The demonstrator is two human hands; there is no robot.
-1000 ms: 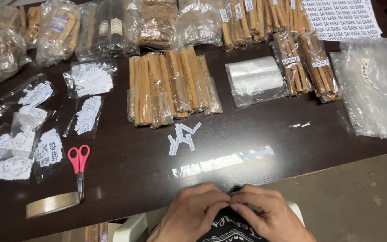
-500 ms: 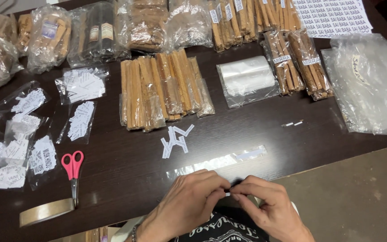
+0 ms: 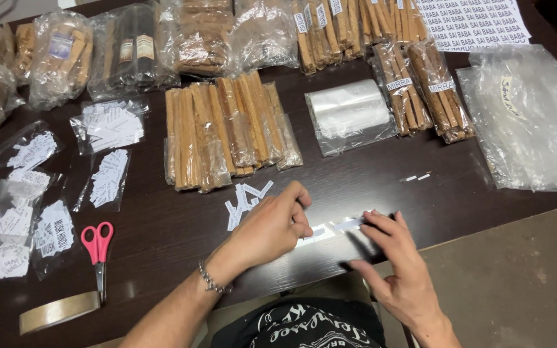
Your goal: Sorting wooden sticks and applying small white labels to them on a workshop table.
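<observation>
The left hand (image 3: 272, 227) pinches one end of a narrow clear plastic sleeve (image 3: 340, 227) lying flat near the front edge of the dark wooden table (image 3: 162, 238), while the right hand (image 3: 391, 258) presses the sleeve's other end down with flat fingertips, not closed around it. Just beside the left hand lies a small heap of white cut paper slips (image 3: 243, 201). Behind them sit long brown sticks bundled in glossy clear wrappers (image 3: 227, 132) and a flat stack of empty clear bags (image 3: 349, 115). Well to the left lie pink-handled scissors (image 3: 98, 248), a tan roll of tape (image 3: 59, 310) and small bags of white labels (image 3: 107, 125). A crinkled large plastic sheet (image 3: 530, 122) covers the right end.
</observation>
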